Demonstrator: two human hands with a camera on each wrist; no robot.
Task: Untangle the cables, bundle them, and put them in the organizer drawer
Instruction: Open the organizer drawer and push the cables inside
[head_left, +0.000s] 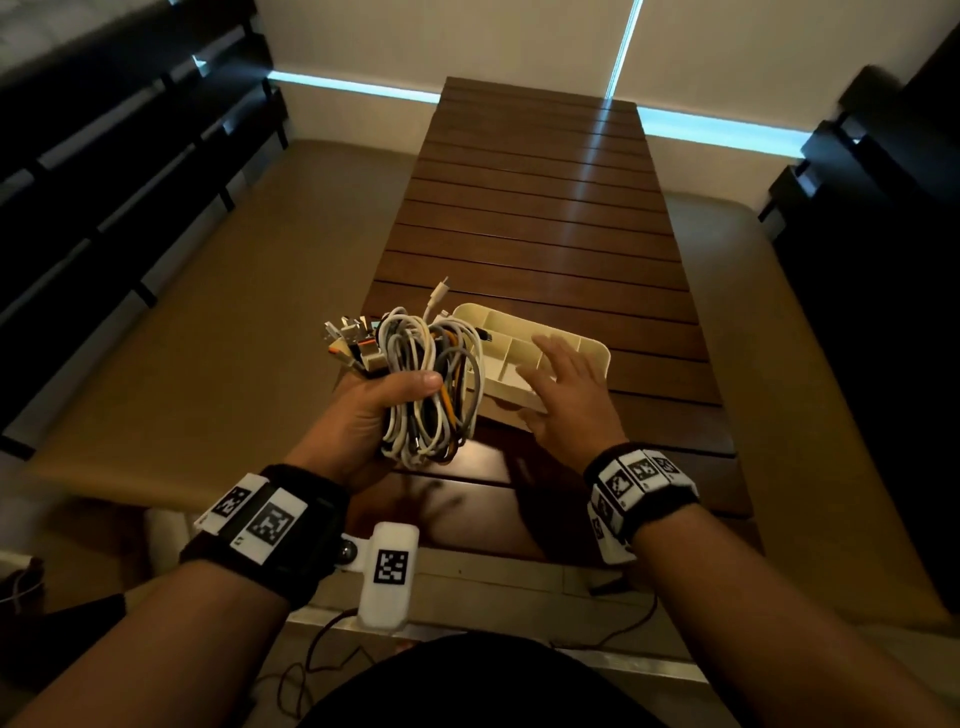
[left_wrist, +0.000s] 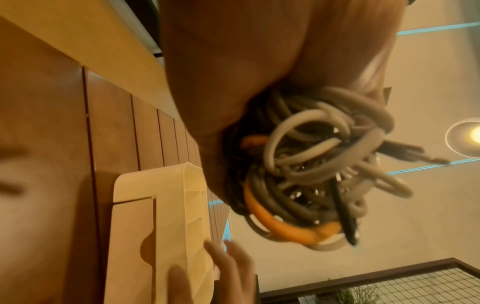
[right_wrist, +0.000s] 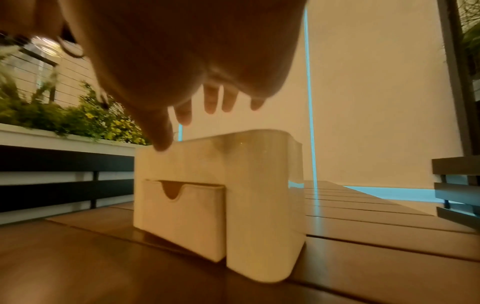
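My left hand (head_left: 363, 415) grips a thick bundle of cables (head_left: 431, 384), white, grey and orange loops with plugs sticking out at the top left; the left wrist view shows the same cable bundle (left_wrist: 311, 174) hanging from the fist. A cream organizer (head_left: 592, 345) with divided top compartments stands on the slatted wooden table (head_left: 545, 208). Its small drawer (right_wrist: 182, 216) with a half-round notch sits slightly pulled out at the front. My right hand (head_left: 566, 389) hovers flat, fingers (right_wrist: 210, 100) spread, just over the organizer's top (right_wrist: 259, 135), holding nothing.
Beige cushioned benches flank the table on both sides, with dark slatted backrests (head_left: 130, 182) beyond them. A planter with green shrubs (right_wrist: 78, 119) runs behind the bench on the left. Thin dark wires (head_left: 311, 660) trail on the floor near my body.
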